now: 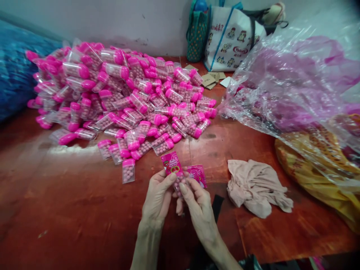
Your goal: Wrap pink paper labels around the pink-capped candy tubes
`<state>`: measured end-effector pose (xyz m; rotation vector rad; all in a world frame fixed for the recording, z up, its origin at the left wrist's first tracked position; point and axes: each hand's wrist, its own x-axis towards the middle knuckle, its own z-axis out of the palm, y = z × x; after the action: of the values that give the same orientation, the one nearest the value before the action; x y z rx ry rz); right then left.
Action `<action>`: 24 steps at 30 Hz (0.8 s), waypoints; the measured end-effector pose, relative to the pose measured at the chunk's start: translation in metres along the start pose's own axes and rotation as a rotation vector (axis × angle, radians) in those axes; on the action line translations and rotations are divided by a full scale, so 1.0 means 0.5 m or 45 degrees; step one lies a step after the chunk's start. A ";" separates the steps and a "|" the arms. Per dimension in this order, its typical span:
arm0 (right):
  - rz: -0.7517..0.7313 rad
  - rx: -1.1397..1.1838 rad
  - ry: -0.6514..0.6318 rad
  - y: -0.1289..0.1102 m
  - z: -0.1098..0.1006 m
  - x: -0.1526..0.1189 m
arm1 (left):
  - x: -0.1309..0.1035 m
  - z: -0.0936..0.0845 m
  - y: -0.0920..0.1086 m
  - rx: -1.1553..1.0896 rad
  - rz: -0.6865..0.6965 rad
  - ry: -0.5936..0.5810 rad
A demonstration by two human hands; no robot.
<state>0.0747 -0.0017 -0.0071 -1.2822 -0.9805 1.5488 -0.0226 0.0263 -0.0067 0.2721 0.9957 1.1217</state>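
I follow this through the head camera and read the clock from the hands: the left hand [157, 189] and right hand [198, 200] each have a narrow grip, both pinching one clear container of pink balls [178, 182] at the centre, with a pink printed card [170, 160] jutting from its 11 o'clock end. I judge that the thumbs press from above so that so small a piece stays steady and the card cannot slip; whether it wraps the container or only lies against it, I cannot tell. More printed cards [197, 174] poke out at 1 o'clock, just beyond the right fingers, held or lying on the worktop [70, 210], I can't say which. The heap of pink-capped containers [120, 97] spreads at 11 o'clock, probably for easy reach, and a crumpled cloth [257, 185] lies at 3 o'clock. As for writing, the cards' lettering is too small for me, but the white bag [229, 43] at 1 o'clock carries a red oval logo that I read as Yakult
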 end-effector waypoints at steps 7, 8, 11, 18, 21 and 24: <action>-0.008 -0.140 0.037 0.010 0.010 -0.007 | -0.001 0.002 -0.014 -0.103 -0.043 -0.050; -0.035 -0.181 0.081 0.013 0.010 -0.009 | -0.001 0.005 -0.017 -0.086 -0.043 -0.047; -0.062 -0.216 0.134 0.020 0.010 -0.012 | 0.000 0.013 -0.022 -0.042 -0.021 -0.040; -0.054 -0.174 0.033 0.002 0.009 -0.012 | -0.003 0.006 -0.008 -0.013 0.017 -0.063; -0.052 -0.176 -0.037 -0.008 0.011 -0.010 | -0.003 -0.001 -0.005 -0.056 0.087 -0.029; -0.032 -0.158 -0.040 -0.007 0.012 -0.008 | -0.001 -0.002 -0.009 -0.044 0.082 -0.003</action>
<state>0.0694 -0.0046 -0.0018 -1.3289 -1.1241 1.5127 -0.0206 0.0236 -0.0097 0.2792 0.9701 1.1958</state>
